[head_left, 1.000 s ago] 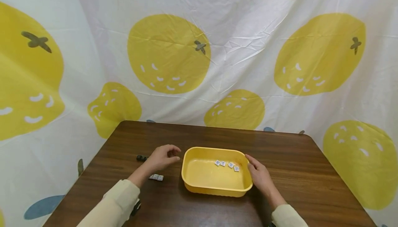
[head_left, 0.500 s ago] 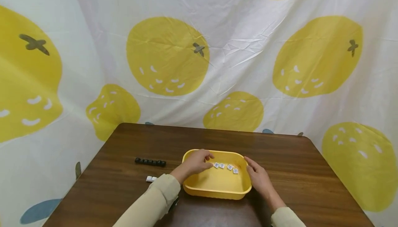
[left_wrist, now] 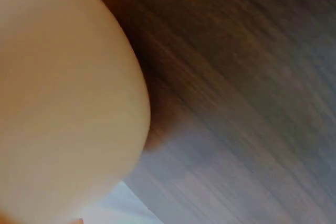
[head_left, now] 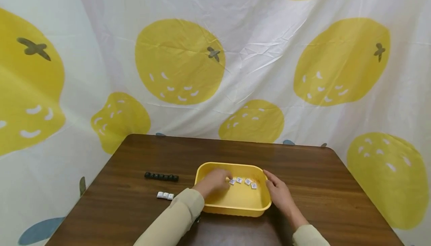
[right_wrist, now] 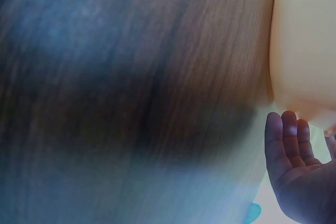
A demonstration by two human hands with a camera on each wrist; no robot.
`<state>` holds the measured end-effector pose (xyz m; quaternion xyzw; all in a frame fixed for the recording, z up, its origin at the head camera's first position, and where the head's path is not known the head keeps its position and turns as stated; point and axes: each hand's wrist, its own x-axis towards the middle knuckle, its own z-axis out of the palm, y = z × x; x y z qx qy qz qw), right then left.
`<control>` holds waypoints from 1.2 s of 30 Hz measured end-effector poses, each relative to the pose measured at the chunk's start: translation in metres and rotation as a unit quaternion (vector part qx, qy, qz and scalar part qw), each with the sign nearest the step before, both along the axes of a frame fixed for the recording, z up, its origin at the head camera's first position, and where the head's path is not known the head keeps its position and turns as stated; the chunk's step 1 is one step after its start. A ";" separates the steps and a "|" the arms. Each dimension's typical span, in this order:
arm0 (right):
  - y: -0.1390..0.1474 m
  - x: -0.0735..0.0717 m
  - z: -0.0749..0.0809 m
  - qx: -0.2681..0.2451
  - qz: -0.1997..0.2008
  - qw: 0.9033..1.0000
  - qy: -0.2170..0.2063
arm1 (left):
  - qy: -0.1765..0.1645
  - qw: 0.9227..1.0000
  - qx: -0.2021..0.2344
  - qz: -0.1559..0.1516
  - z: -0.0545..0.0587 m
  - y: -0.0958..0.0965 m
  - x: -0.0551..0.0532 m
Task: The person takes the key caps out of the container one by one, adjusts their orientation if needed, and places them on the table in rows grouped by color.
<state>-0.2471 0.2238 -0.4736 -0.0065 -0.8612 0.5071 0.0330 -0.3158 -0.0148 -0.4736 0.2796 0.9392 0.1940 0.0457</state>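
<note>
In the head view, my left hand (head_left: pixel 215 181) reaches into the yellow plastic bin (head_left: pixel 235 212), its fingers bent. Thumb and index finger close on the leftmost white keycap (head_left: pixel 232 182), which shows partly between their tips. Several such keycaps lie in a loose row on the bin's floor, including one at the right end (head_left: pixel 254 186). Against the bin's right side rests my right hand (head_left: pixel 280 194), index finger along the far right corner. In the right wrist view, that hand's fingers (right_wrist: pixel 290 137) look fairly straight beside the bin's outer wall (right_wrist: pixel 304 40).
On the brown wooden table (head_left: pixel 313 186), left of the bin, lies a straight row of several black keycaps (head_left: pixel 161 176). Nearer to me sits a short row of three white keycaps (head_left: pixel 165 195). A lemon-print cloth (head_left: pixel 249 70) hangs behind the table.
My left hand has moved right from the table into the bin and down to the leftmost keycap, which has shifted slightly. The right hand has stayed at the bin's right side.
</note>
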 end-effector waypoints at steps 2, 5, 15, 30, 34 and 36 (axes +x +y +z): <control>0.000 -0.001 0.001 -0.001 0.000 1.000 -0.001 | 0.010 1.000 0.006 0.011 0.000 -0.001 0.000; 0.000 -0.001 0.001 0.003 0.000 1.000 -0.003 | 0.019 0.999 0.013 0.027 0.002 -0.002 0.000; -0.001 0.000 0.002 0.003 0.004 1.000 0.000 | 0.006 1.000 -0.014 -0.007 0.002 -0.001 0.007; -0.002 0.002 0.002 0.009 0.005 1.000 0.006 | -0.016 0.996 0.088 -0.023 -0.004 -0.005 0.000; -0.001 0.001 0.001 0.008 0.004 1.000 0.004 | -0.012 0.998 0.058 -0.027 -0.005 -0.007 0.001; 0.000 0.000 0.000 0.006 0.003 1.000 0.001 | -0.019 0.998 0.051 -0.025 -0.005 -0.007 0.002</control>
